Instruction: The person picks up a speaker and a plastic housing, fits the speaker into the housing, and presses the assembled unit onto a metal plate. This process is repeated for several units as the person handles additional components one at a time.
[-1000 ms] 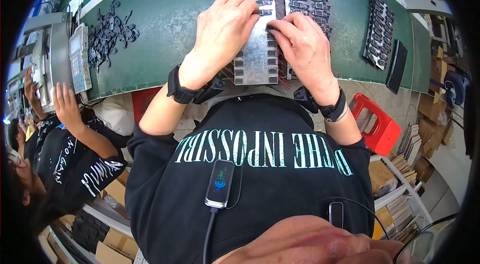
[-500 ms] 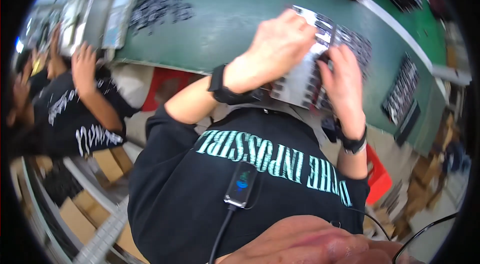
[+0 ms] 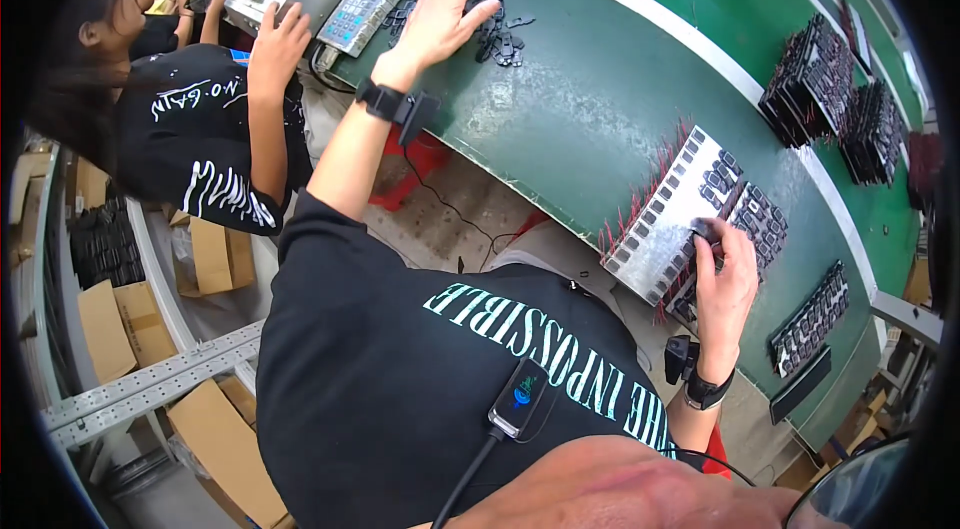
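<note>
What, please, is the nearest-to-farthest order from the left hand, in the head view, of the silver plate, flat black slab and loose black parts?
1. Loose black parts, around the left hand
2. Silver plate, to its right
3. Flat black slab, farther right

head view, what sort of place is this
Probably a factory assembly workshop: a long green workbench bears a loose pile of small black parts and a metal plate edged with rows of small dark pieces, with cardboard boxes at lower left.
</note>
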The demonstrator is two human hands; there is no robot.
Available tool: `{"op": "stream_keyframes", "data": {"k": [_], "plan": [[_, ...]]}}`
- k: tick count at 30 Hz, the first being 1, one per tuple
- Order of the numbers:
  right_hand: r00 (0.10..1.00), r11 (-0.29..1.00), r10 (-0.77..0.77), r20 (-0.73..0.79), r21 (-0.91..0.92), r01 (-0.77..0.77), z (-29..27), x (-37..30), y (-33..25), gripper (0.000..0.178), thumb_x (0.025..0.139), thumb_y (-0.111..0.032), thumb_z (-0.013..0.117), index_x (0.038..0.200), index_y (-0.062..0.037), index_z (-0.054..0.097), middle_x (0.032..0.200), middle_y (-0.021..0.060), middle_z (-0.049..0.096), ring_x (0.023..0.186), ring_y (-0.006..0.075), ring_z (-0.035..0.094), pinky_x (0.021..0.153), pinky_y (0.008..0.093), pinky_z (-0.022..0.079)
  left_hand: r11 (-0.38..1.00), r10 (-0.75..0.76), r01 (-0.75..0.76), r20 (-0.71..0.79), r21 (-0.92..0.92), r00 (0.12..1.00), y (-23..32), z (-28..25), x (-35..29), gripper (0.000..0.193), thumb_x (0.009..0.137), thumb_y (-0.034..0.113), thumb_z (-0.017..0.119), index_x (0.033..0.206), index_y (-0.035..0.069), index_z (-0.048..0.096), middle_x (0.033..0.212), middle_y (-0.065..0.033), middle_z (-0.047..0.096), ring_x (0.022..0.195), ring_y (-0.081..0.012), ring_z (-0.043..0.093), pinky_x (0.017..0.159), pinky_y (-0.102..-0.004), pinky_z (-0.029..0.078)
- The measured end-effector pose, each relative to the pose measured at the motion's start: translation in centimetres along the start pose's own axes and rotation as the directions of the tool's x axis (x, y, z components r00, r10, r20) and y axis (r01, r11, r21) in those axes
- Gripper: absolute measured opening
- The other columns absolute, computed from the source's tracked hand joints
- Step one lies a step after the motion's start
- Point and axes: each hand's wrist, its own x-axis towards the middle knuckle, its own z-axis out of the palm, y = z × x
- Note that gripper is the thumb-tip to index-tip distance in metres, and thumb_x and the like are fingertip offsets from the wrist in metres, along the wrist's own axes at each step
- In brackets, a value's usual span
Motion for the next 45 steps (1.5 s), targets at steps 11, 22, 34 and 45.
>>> {"op": "stream_keyframes", "data": {"k": [11, 22, 34, 45], "plan": [[0.99, 0.982, 0.135, -0.04, 0.138, -0.128, 0.5, -0.6, 0.5, 0.01, 0.092, -0.003, 0.062, 0.102, -0.0008, 0.064, 0.095, 0.0064, 0.064, 0.085, 0.0152, 0.06, 0.08, 0.0283, 0.048, 0.985, 0.01, -0.07, 0.351, 0.158, 0.936, 2.8, 4.0, 1.4, 0.07, 0.098, 0.057, 0.045, 0.154, 0.017, 0.03, 0.159, -0.0157, 0.026, 0.149, -0.033, 0.02, 0.12, -0.0535, 0.012], [0.975, 0.931, 0.204, -0.091, 0.325, -0.164, 0.1, -1.1, 0.9, 0.013, 0.097, -0.005, 0.055, 0.109, -0.0012, 0.06, 0.091, 0.0023, 0.061, 0.081, 0.0102, 0.056, 0.076, 0.0247, 0.047, 0.987, 0.157, -0.158, -0.042, -0.026, 0.987, 7.1, 1.2, -1.2, 0.053, 0.097, 0.037, 0.055, 0.138, 0.004, 0.05, 0.149, -0.0167, 0.043, 0.138, -0.0307, 0.041, 0.117, -0.047, 0.026], [0.981, 0.969, 0.182, -0.072, 0.185, -0.166, 0.0, -0.8, 0.7, 0.013, 0.096, -0.006, 0.058, 0.107, -0.001, 0.059, 0.087, 0.0042, 0.062, 0.076, 0.0104, 0.058, 0.073, 0.0249, 0.048, 0.931, -0.341, 0.352, 0.114, -0.096, 0.933, 5.9, 3.6, -5.3, 0.071, 0.099, 0.053, 0.045, 0.149, 0.003, 0.035, 0.157, -0.0187, 0.03, 0.148, -0.0351, 0.018, 0.119, -0.0528, 0.008], [0.946, 0.9, 0.283, -0.156, 0.383, -0.207, 0.5, -0.7, 0.2, 0.019, 0.093, -0.005, 0.062, 0.112, -0.0013, 0.063, 0.091, 0.0025, 0.066, 0.081, 0.0082, 0.061, 0.074, 0.0239, 0.049, 0.985, 0.081, -0.087, -0.044, -0.149, 0.996, 20.8, 2.5, -6.0, 0.054, 0.093, 0.039, 0.062, 0.134, 0.003, 0.055, 0.141, -0.0166, 0.052, 0.141, -0.0319, 0.035, 0.118, -0.0518, 0.015]]}}
